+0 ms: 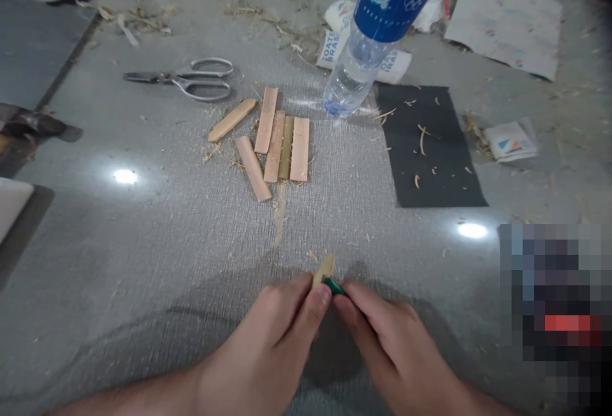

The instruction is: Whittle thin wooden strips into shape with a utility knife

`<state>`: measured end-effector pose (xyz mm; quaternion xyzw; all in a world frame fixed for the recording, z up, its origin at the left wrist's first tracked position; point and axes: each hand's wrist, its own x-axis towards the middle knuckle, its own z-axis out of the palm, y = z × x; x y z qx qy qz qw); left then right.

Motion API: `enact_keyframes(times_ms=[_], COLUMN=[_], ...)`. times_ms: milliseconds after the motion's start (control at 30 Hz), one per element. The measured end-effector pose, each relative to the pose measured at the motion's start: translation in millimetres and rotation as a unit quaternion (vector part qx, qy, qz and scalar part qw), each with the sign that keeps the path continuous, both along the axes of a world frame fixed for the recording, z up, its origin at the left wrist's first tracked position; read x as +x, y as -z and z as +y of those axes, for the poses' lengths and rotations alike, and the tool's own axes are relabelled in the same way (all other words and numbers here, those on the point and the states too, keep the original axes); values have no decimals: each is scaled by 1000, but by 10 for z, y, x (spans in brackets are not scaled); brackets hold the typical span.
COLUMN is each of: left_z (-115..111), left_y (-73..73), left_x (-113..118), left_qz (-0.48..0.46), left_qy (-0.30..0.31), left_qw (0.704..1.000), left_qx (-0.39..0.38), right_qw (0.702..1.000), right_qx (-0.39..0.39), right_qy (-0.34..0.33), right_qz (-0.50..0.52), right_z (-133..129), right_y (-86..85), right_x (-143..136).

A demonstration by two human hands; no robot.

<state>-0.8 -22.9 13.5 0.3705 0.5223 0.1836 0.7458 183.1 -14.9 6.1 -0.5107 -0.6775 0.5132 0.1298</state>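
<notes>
Pinched in my left hand (282, 327) is a pale bamboo strip (324, 269), its rounded tip pointing up and away from me. My right hand (387, 333) is closed around a small green-handled knife (333, 286); most of the handle is hidden in the fingers. The blade end meets the strip close to my left thumb. Beyond the hands lies a loose group of short bamboo pieces (300, 148), and one piece with shaped ends (232, 121) rests at their left. Fine shavings are scattered around them.
Metal scissors (203, 78) lie back left of the pieces. A water bottle (358, 53) stands behind, near crumpled wrappers (396, 65). To the right is a black sandpaper sheet (430, 148) with curled shavings. A dark board (43, 40) occupies the far left; the lower right corner is pixelated.
</notes>
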Motion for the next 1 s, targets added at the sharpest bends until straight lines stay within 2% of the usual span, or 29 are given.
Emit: enact_keyframes(times_ms=[133, 233, 300, 367, 500, 633, 833, 1000], left_z=[3, 44, 77, 105, 128, 121, 123, 152], left_y=[-46, -89, -109, -117, -97, -55, -32, -58], left_x=[-7, -3, -6, -20, -56, -62, -73, -80], left_qz=[-72, -114, -115, -96, -56, -76, -93, -83], left_qy=[-4, -48, -62, -56, -19, -44, -65, -70], left_qw=[995, 982, 979, 983, 995, 995, 993, 994], left_qx=[-68, -140, -159, -147, -82, -56, -39, -31], right_qw=[995, 996, 994, 993, 997, 999, 992, 991], right_qx=[48, 8, -35, -45, -5, -35, -15, -19], right_qy=[68, 89, 99, 105, 77, 29, 123, 136], right_qz=[-56, -27, 3, 16, -3, -20, -27, -9], right_z=[81, 137, 155, 168, 207, 214, 128, 148], right_y=[-15, -52, -73, -97, -160, -157, 4, -14], right_x=[100, 159, 188, 208, 211, 214, 291, 291])
